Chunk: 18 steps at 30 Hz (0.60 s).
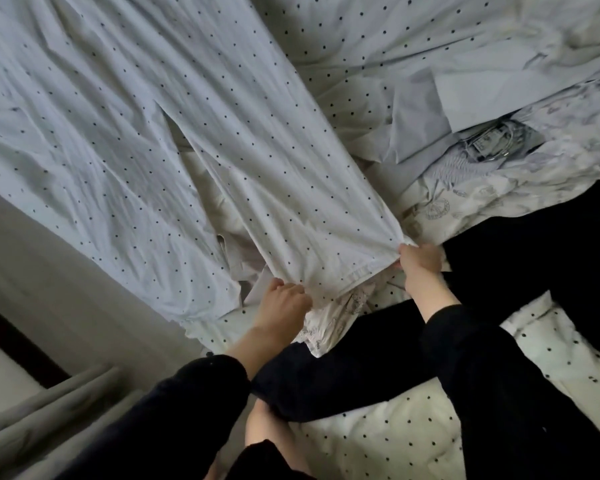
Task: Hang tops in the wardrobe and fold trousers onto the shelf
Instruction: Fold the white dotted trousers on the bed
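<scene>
The dotted trousers [160, 140], pale with small dark spots, are lying spread across the upper left and centre of the frame, their two legs running down toward the lower middle, where both hands are taking hold of one leg's hem. The left hand [283, 301] is pinching the hem's nearer corner with curled fingers, and the right hand [420, 259] is gripping the other corner, so the hem is being drawn taut between them. The cloth is looking thin, soft and creased, so it is probably light and floppy, likely sagging wherever it is unsupported; the stitched hem corners and, at the far end, the waistband are seeming the firmest places to hold when lining the legs up for a fold. The second leg is lying to the left, its hem near the bed's edge. Under the trousers a spotted bed cover [378, 441] is showing, matching them closely enough that the edges are hard to pick out. At the right, a pale blue shirt [420, 109] and a printed white garment [499, 188] are lying heaped, with a black garment [534, 258] below them. No wardrobe, shelf or container is showing in this view.
</scene>
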Each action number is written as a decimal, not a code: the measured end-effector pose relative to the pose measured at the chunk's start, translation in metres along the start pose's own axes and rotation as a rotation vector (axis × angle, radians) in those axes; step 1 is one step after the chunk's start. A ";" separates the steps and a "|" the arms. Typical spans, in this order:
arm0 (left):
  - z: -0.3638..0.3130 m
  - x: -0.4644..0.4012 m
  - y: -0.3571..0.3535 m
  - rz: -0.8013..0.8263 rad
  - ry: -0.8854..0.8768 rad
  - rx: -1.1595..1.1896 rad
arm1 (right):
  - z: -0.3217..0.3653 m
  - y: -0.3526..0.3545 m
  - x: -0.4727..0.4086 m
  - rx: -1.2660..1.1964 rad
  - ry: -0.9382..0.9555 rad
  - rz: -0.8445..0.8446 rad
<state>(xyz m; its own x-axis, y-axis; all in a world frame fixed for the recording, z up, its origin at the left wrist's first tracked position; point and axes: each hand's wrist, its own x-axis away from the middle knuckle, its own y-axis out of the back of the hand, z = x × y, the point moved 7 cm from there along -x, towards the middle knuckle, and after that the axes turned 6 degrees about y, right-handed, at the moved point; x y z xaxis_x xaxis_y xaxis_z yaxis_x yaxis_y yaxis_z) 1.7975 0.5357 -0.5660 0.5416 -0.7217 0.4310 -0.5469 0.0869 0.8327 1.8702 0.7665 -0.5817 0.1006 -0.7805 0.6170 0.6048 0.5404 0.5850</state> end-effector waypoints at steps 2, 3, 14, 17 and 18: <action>0.001 -0.001 -0.015 0.111 0.007 -0.005 | 0.007 -0.002 0.007 0.093 0.065 0.017; 0.002 0.000 -0.020 0.146 0.006 -0.010 | 0.010 -0.008 0.012 0.131 0.102 0.052; 0.095 0.041 0.028 -0.121 0.112 0.175 | 0.028 -0.118 0.111 0.561 0.490 0.382; 0.147 0.055 0.048 -0.158 0.217 0.159 | 0.051 -0.154 0.146 0.554 0.577 0.489; 0.168 0.057 0.061 -0.172 0.248 0.156 | 0.065 -0.168 0.157 0.566 0.611 0.506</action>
<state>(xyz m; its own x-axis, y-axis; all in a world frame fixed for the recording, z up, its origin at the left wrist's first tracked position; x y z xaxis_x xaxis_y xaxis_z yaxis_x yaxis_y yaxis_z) 1.6879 0.3844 -0.5494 0.7626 -0.5259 0.3767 -0.5151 -0.1413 0.8454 1.7329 0.5738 -0.5490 0.7329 -0.3569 0.5792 -0.0756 0.8034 0.5907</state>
